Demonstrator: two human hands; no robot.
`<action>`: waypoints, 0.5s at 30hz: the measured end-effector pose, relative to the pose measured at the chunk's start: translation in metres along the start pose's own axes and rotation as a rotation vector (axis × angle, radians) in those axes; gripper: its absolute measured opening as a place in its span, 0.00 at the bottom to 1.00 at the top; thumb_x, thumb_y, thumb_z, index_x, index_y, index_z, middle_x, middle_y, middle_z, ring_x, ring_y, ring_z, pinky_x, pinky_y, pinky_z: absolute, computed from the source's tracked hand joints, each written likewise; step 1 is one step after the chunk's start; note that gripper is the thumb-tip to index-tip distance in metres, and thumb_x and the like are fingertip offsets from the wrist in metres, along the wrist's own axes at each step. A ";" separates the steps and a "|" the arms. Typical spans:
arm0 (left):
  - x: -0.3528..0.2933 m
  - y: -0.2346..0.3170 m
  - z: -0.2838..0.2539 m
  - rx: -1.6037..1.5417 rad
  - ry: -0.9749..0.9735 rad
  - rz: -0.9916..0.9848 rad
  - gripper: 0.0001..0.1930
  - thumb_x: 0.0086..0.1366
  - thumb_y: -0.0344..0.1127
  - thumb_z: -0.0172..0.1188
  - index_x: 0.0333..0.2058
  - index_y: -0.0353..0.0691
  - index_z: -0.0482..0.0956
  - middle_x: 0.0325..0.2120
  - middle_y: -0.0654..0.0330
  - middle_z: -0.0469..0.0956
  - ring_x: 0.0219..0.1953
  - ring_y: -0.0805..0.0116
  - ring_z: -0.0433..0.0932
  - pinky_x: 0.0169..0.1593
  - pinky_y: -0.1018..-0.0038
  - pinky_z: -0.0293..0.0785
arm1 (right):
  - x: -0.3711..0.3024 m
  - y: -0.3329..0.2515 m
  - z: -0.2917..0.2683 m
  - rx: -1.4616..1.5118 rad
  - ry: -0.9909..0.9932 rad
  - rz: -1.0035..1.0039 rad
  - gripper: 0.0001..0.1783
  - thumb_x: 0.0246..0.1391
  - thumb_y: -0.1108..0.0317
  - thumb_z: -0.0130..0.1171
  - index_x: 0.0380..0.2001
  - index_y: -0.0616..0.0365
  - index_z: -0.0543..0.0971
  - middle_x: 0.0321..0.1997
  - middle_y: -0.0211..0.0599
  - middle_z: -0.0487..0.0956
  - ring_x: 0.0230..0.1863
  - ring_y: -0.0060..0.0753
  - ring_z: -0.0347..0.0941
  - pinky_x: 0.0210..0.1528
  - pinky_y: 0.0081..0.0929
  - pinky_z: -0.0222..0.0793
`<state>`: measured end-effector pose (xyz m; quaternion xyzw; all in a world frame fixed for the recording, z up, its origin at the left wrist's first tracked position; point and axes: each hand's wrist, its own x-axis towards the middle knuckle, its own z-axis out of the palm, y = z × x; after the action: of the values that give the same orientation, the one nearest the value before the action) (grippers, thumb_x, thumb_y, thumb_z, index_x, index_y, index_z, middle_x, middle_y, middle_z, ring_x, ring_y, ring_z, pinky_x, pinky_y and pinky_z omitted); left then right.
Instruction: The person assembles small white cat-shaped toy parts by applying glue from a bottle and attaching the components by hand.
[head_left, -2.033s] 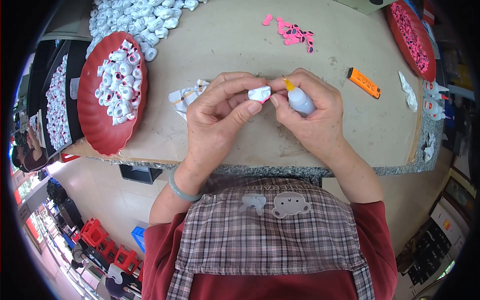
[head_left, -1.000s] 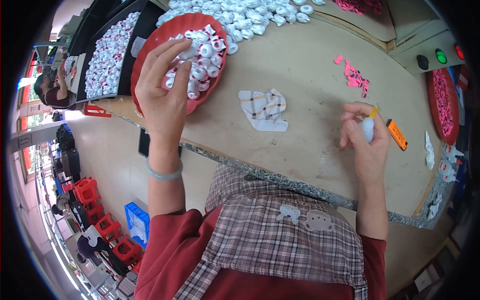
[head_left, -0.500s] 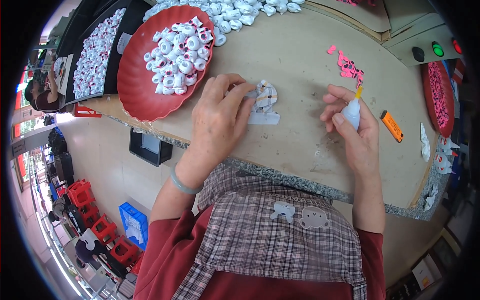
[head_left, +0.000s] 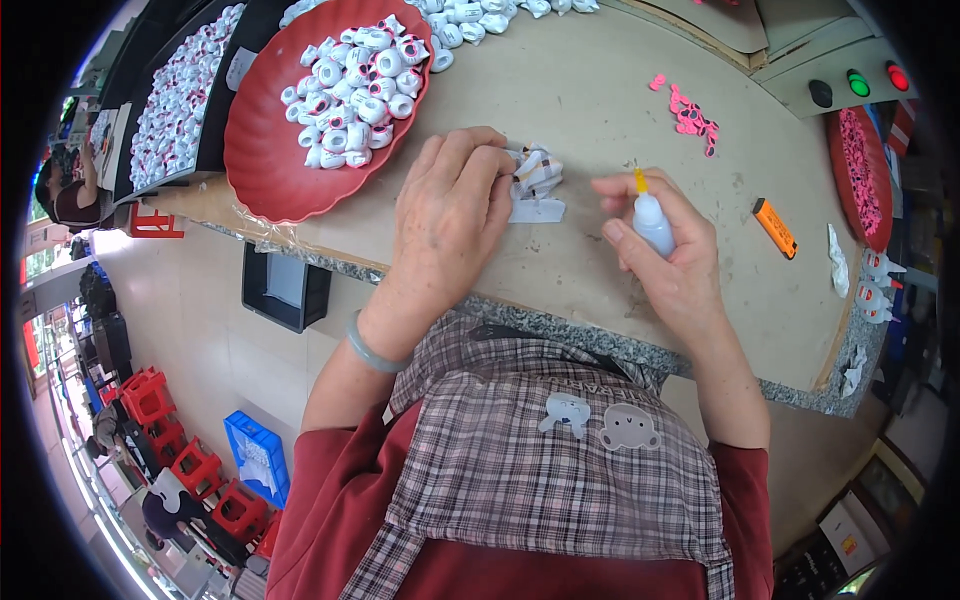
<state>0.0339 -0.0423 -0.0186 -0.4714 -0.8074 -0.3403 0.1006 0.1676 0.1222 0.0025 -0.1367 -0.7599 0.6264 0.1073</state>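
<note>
My left hand (head_left: 448, 205) rests on the table with its fingers curled and closed. Its fingertips are hidden at the left edge of a crumpled checked cloth (head_left: 538, 172), so what they pinch does not show. A flat white strip (head_left: 537, 211) lies just below the cloth. To the right, my right hand (head_left: 680, 260) is wrapped round a small white squeeze bottle (head_left: 653, 228) with a yellow nozzle pointing up and away. The bottle is held above the table, apart from the cloth.
Left stands a red scalloped dish (head_left: 265, 185) of small white-and-pink pieces. Beyond it sit a black tray (head_left: 218, 130) and a white pile (head_left: 475, 22). At right are loose pink pieces (head_left: 692, 115), an orange lighter-like object (head_left: 775, 230), a crumpled tissue (head_left: 838, 262) and another red dish (head_left: 842, 190).
My right hand has moved left with the squeeze bottle, closer to the cloth. My left hand stays beside the cloth, its fingers still closed. The whole view has shifted slightly.
</note>
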 end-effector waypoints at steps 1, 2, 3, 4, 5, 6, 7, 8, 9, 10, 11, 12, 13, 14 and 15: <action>-0.001 0.001 -0.001 -0.039 0.006 -0.016 0.07 0.51 0.20 0.57 0.31 0.34 0.72 0.33 0.56 0.74 0.33 0.59 0.73 0.35 0.69 0.69 | 0.001 -0.004 0.006 -0.025 0.059 -0.073 0.17 0.48 0.80 0.57 0.43 0.58 0.75 0.39 0.32 0.75 0.40 0.23 0.72 0.41 0.20 0.68; -0.004 0.005 -0.003 -0.044 0.010 -0.017 0.07 0.51 0.20 0.57 0.31 0.34 0.72 0.33 0.56 0.74 0.33 0.59 0.73 0.35 0.69 0.69 | 0.002 -0.009 0.012 -0.031 0.058 -0.072 0.17 0.48 0.80 0.57 0.43 0.58 0.75 0.39 0.32 0.75 0.40 0.23 0.72 0.41 0.20 0.68; -0.005 0.011 -0.005 -0.128 -0.025 -0.089 0.07 0.52 0.21 0.57 0.31 0.35 0.72 0.30 0.55 0.74 0.29 0.58 0.73 0.33 0.68 0.70 | 0.005 -0.015 0.016 -0.059 0.097 -0.146 0.16 0.47 0.79 0.58 0.43 0.58 0.76 0.41 0.33 0.75 0.41 0.25 0.73 0.41 0.21 0.69; -0.006 0.015 -0.007 -0.212 -0.061 -0.161 0.07 0.54 0.22 0.57 0.32 0.35 0.71 0.26 0.54 0.74 0.25 0.58 0.73 0.30 0.68 0.71 | 0.008 -0.019 0.020 -0.087 0.134 -0.220 0.16 0.47 0.78 0.59 0.42 0.58 0.76 0.43 0.33 0.75 0.42 0.27 0.73 0.42 0.22 0.70; -0.006 0.016 -0.010 -0.219 -0.058 -0.160 0.07 0.54 0.22 0.57 0.32 0.35 0.71 0.26 0.54 0.74 0.25 0.58 0.73 0.30 0.68 0.71 | 0.012 -0.018 0.023 -0.094 0.134 -0.219 0.16 0.47 0.78 0.59 0.42 0.58 0.76 0.43 0.33 0.75 0.42 0.27 0.73 0.42 0.22 0.70; -0.007 0.017 -0.012 -0.350 -0.079 -0.200 0.07 0.55 0.23 0.57 0.33 0.35 0.72 0.26 0.54 0.74 0.24 0.61 0.74 0.30 0.71 0.71 | 0.016 -0.015 0.026 -0.151 0.093 -0.251 0.16 0.46 0.78 0.60 0.41 0.59 0.76 0.41 0.33 0.76 0.41 0.28 0.74 0.42 0.22 0.70; -0.007 0.017 -0.013 -0.482 -0.100 -0.240 0.07 0.57 0.24 0.57 0.35 0.35 0.72 0.25 0.54 0.75 0.24 0.64 0.75 0.30 0.74 0.71 | 0.018 -0.012 0.028 -0.208 0.051 -0.282 0.15 0.46 0.78 0.61 0.41 0.59 0.76 0.40 0.33 0.76 0.40 0.28 0.74 0.41 0.22 0.71; -0.009 0.015 -0.012 -0.488 -0.099 -0.240 0.07 0.57 0.24 0.57 0.35 0.35 0.72 0.25 0.54 0.75 0.24 0.64 0.75 0.30 0.74 0.71 | 0.018 -0.009 0.029 -0.213 0.051 -0.279 0.15 0.46 0.78 0.61 0.41 0.59 0.76 0.40 0.33 0.76 0.40 0.28 0.74 0.41 0.22 0.71; -0.012 0.012 -0.009 -0.669 -0.109 -0.320 0.07 0.58 0.24 0.58 0.36 0.34 0.72 0.26 0.56 0.76 0.25 0.68 0.75 0.31 0.76 0.71 | 0.018 -0.005 0.032 -0.137 0.051 -0.173 0.15 0.46 0.78 0.61 0.40 0.59 0.76 0.37 0.32 0.77 0.38 0.26 0.74 0.41 0.21 0.71; -0.014 0.010 -0.008 -0.850 -0.119 -0.398 0.08 0.59 0.25 0.58 0.38 0.34 0.72 0.27 0.59 0.77 0.27 0.73 0.75 0.33 0.78 0.71 | 0.018 -0.003 0.033 -0.060 0.052 -0.066 0.14 0.46 0.78 0.61 0.39 0.59 0.76 0.35 0.31 0.78 0.37 0.24 0.74 0.40 0.19 0.71; -0.014 0.012 -0.009 -0.854 -0.117 -0.401 0.08 0.59 0.25 0.58 0.38 0.34 0.72 0.27 0.59 0.77 0.27 0.73 0.75 0.33 0.78 0.71 | 0.018 -0.004 0.033 -0.063 0.049 -0.064 0.14 0.46 0.78 0.61 0.39 0.59 0.76 0.35 0.31 0.78 0.37 0.24 0.74 0.40 0.19 0.71; -0.012 0.015 -0.010 -0.984 -0.094 -0.518 0.07 0.60 0.26 0.58 0.38 0.34 0.73 0.28 0.61 0.77 0.29 0.76 0.75 0.34 0.80 0.71 | 0.018 -0.007 0.033 -0.013 0.086 -0.004 0.13 0.47 0.77 0.62 0.39 0.59 0.76 0.33 0.30 0.78 0.36 0.22 0.74 0.39 0.18 0.71; -0.011 0.016 -0.011 -1.113 -0.069 -0.635 0.07 0.61 0.26 0.58 0.38 0.33 0.74 0.29 0.63 0.77 0.30 0.79 0.74 0.34 0.81 0.71 | 0.018 -0.007 0.032 0.037 0.122 0.056 0.13 0.47 0.77 0.62 0.39 0.59 0.76 0.31 0.28 0.78 0.35 0.19 0.73 0.38 0.17 0.71; -0.011 0.016 -0.013 -1.115 -0.067 -0.640 0.07 0.61 0.26 0.58 0.38 0.33 0.74 0.29 0.63 0.77 0.30 0.79 0.74 0.34 0.81 0.71 | 0.019 -0.006 0.031 0.035 0.118 0.059 0.13 0.47 0.77 0.62 0.39 0.59 0.76 0.31 0.28 0.78 0.35 0.19 0.73 0.38 0.17 0.71; -0.010 0.016 -0.013 -1.157 -0.114 -0.686 0.07 0.61 0.27 0.58 0.38 0.33 0.74 0.29 0.63 0.76 0.31 0.80 0.74 0.35 0.82 0.70 | 0.021 -0.005 0.029 0.094 0.126 0.071 0.12 0.48 0.77 0.62 0.38 0.59 0.77 0.32 0.28 0.77 0.35 0.18 0.73 0.38 0.17 0.71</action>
<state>0.0504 -0.0527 -0.0064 -0.1832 -0.6030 -0.7053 -0.3246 0.1382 0.1016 0.0012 -0.1976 -0.7162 0.6548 0.1386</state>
